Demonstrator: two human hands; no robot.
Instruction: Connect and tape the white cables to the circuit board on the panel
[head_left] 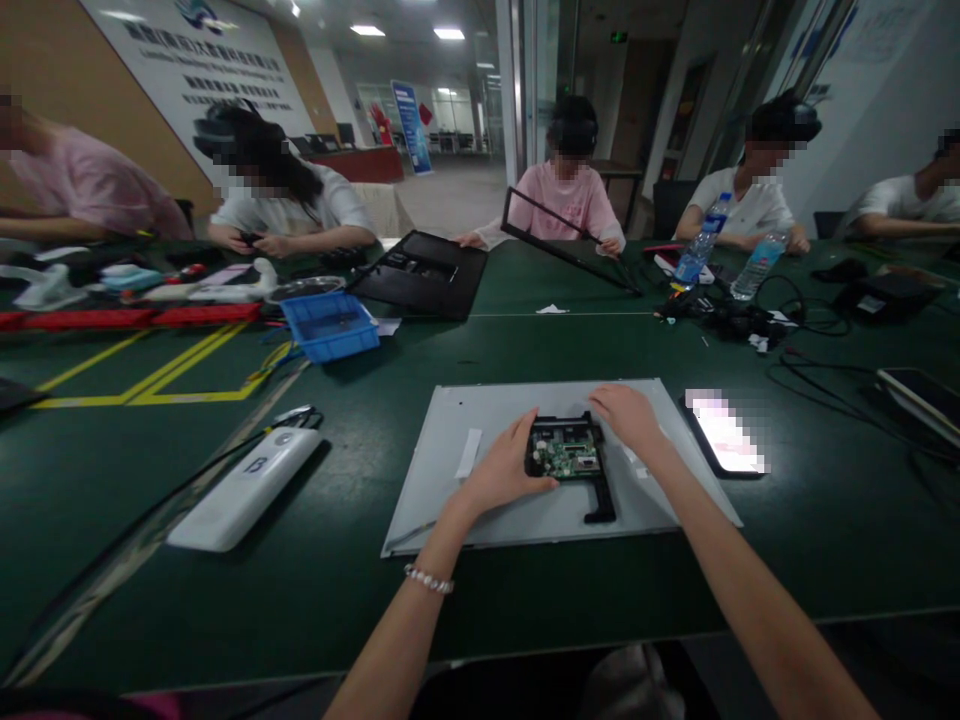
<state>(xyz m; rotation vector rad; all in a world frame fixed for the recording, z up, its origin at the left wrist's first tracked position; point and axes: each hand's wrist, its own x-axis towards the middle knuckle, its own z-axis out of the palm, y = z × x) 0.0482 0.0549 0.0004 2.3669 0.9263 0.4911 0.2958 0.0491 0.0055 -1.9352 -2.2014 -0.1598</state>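
Green surface (330, 620) underneath. Flat on it, grey panel (517, 520). On panel, right of middle: black frame (600, 495), leg toward near side. Left grip (506, 465): closed round frame's left side, thumb near, fingers far. Right grip (628, 415): bent fingers by far right corner; whether pinching, can't say. Inside frame: green board (566, 452). Looks partway: seated, uncovered; whether fastened, can't say.

We logged a bare left hand (504, 465) and a bare right hand (628, 418), bare forearms (742, 590) too. Around the left one, just above the wrist, we saw one bracelet (429, 579): single strand, round beads, whitish and silvery.
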